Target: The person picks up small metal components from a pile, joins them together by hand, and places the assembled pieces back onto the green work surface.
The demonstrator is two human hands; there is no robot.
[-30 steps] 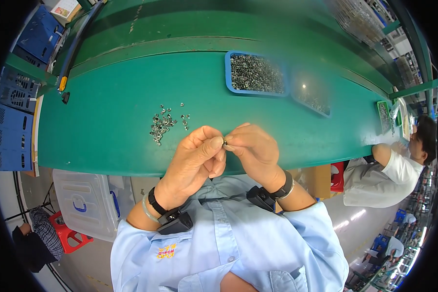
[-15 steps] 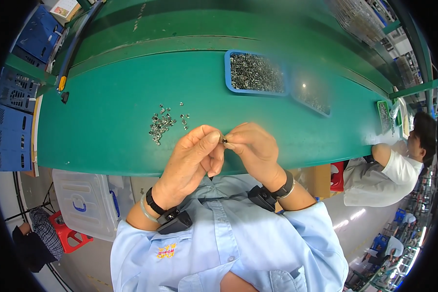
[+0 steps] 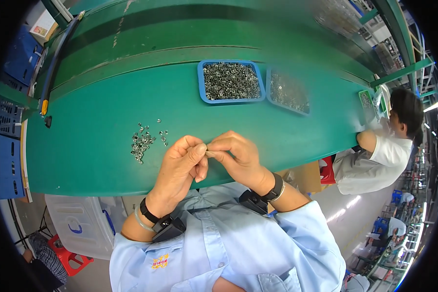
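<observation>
Above the near edge of the green table, both my hands meet fingertip to fingertip. My left hand (image 3: 180, 160) is closed, thumb against forefinger, on a small metal part (image 3: 207, 150) that is mostly hidden. The thumb and forefinger of my right hand (image 3: 237, 156) pinch the same tiny piece from the other side. To the left of my hands lies a loose pile of small shiny metal parts (image 3: 142, 143), with a few strays beside it. Farther off, a blue tray (image 3: 232, 101) holds a great many similar pieces.
A second blue tray (image 3: 288, 110), blurred, stands right of the first, also with small parts. A utility knife (image 3: 45, 107) lies at the table's left edge. Below left are a lidded clear plastic box (image 3: 78, 228) and a red stool (image 3: 68, 258). A co-worker (image 3: 374, 160) sits at the right.
The view has shifted, so the trays, pile and hands sit farther left and lower. Both hands keep their pinch; the dark piece between the fingertips shows less than before.
</observation>
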